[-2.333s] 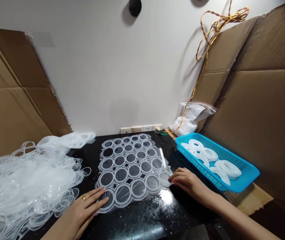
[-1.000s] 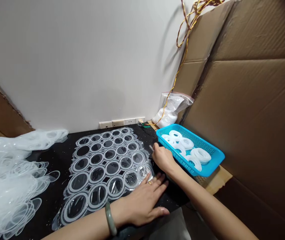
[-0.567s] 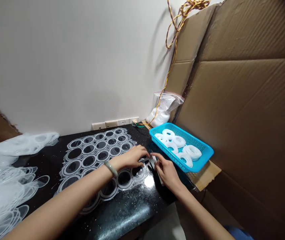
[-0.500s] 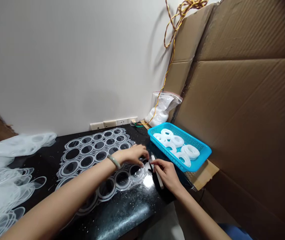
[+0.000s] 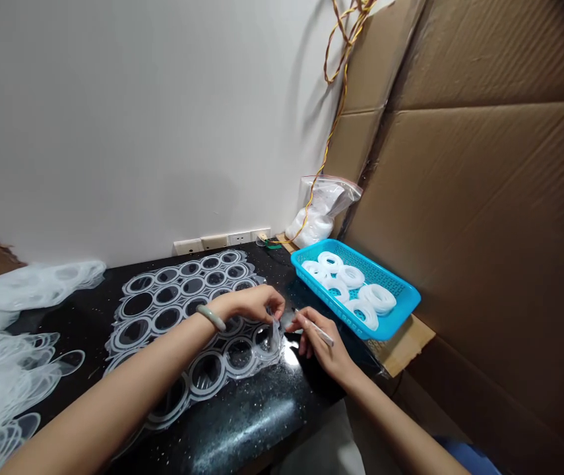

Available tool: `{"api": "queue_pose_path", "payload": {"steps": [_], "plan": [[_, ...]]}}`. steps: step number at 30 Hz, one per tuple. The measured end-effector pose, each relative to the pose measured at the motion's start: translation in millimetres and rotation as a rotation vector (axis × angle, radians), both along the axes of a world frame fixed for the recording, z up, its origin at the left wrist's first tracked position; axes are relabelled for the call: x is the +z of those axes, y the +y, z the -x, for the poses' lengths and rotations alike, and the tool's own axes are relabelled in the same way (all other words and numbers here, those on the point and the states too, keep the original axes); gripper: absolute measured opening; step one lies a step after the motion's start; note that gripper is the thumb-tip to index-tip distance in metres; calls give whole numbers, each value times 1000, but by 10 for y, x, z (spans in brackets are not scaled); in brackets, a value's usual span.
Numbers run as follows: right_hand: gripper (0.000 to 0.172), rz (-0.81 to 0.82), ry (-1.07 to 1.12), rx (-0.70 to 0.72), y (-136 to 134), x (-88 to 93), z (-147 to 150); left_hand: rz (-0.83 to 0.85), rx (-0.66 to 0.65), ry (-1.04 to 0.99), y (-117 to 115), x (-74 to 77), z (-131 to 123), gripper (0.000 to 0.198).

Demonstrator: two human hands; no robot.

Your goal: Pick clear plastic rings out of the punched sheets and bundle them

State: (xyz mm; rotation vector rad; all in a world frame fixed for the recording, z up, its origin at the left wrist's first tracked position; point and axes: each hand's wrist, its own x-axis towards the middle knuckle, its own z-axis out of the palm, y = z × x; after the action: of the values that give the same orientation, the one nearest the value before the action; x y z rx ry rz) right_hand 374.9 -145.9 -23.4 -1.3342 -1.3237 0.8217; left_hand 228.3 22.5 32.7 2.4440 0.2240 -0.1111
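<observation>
A clear sheet of white-edged rings [image 5: 167, 318] lies on the black tabletop. At its right edge my left hand [image 5: 262, 303], with a pale bangle on the wrist, pinches a lifted bit of the clear film. Just to the right, my right hand [image 5: 318, 336] grips a thin white pen-like tool [image 5: 322, 335], its dark tip pointing up and left towards my left hand. The two hands are close together but apart. Beyond my right hand a blue basket [image 5: 400, 316] holds several white ring bundles [image 5: 376, 299].
Heaps of clear ring sheets [image 5: 4, 369] cover the left side. A plastic bag [image 5: 314, 221] stands behind the basket, near wall sockets [image 5: 215, 243] and a hanging yellow cable [image 5: 334, 132]. Tall cardboard [image 5: 484, 218] walls off the right. The black tabletop [image 5: 247, 435] ends at the front.
My left hand has pulled up a bit of film at the sheet's edge. The tool in my right hand has turned, now lying across the fingers. The view has shifted slightly.
</observation>
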Motion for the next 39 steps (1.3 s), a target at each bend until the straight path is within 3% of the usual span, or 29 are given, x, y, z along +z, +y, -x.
{"api": "queue_pose_path", "payload": {"steps": [4, 7, 10, 14, 18, 20, 23, 26, 28, 33, 36, 39], "plan": [[38, 109, -12, 91, 158, 37, 85, 14, 106, -123, -62, -126, 49, 7], [32, 141, -6, 19, 193, 22, 108, -32, 211, -243, -154, -212, 44, 24], [17, 40, -190, -96, 140, 3, 69, -104, 318, -352, -278, -239, 106, 45], [6, 0, -464, -131, 26, 29, -29, -284, 331, -347, -488, -221, 462, 48], [5, -117, -674, -190, -7, 115, 4, -426, 325, -137, -824, -338, 974, 66], [11, -253, -745, -131, 37, 162, 103, -440, 341, -74, -1046, -425, 1152, 68], [22, -366, -827, 135, 139, 178, 275, -440, 361, -80, -1372, -464, 1296, 71], [32, -343, -927, 338, 189, 79, 330, -414, 354, -76, -1601, -394, 1441, 71], [38, -304, -985, 404, 157, -34, 271, -446, 428, -54, -1687, -366, 1612, 70], [48, -277, -1046, 381, -86, -261, 2, -700, 737, -19, -1844, -541, 2192, 72], [45, -293, -1052, 365, -201, -267, -113, -819, 774, 16, -2005, -670, 2448, 74], [39, -327, -1026, 326, -203, -139, -158, -859, 771, 18, -2180, -713, 2587, 74]]}}
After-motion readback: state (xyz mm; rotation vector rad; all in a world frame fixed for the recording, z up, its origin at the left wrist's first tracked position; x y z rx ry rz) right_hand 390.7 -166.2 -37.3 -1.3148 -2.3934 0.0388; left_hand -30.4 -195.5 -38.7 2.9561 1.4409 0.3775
